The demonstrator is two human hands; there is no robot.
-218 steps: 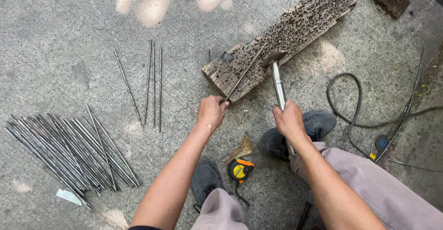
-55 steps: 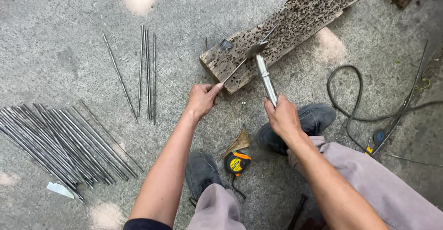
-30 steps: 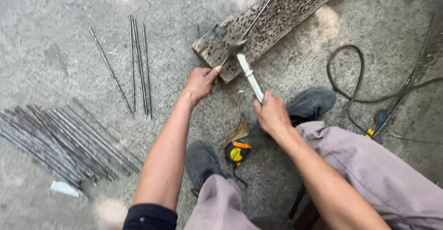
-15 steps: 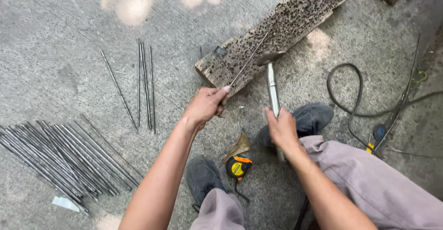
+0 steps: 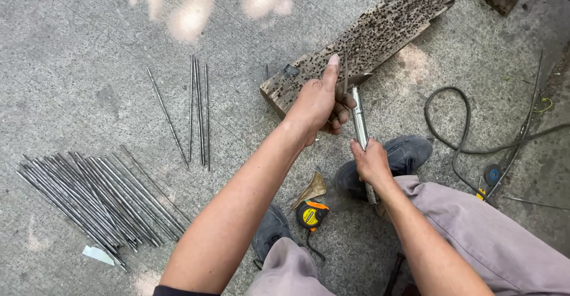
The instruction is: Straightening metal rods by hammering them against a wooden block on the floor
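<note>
The left hand (image 5: 317,103) has come up off the pitted wooden board (image 5: 368,35), now pinching a thin steel rod (image 5: 345,76) upright beside the metal tube (image 5: 358,121), gripped low by the right hand (image 5: 371,162). Cut rods (image 5: 199,115) and a bundle (image 5: 95,198) lie left on the concrete floor (image 5: 77,52).

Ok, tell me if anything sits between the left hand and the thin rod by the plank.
Nothing visible does: the left hand already grips the thin rod upright against the pitted plank, beside the metal tube held by the right hand.
</note>
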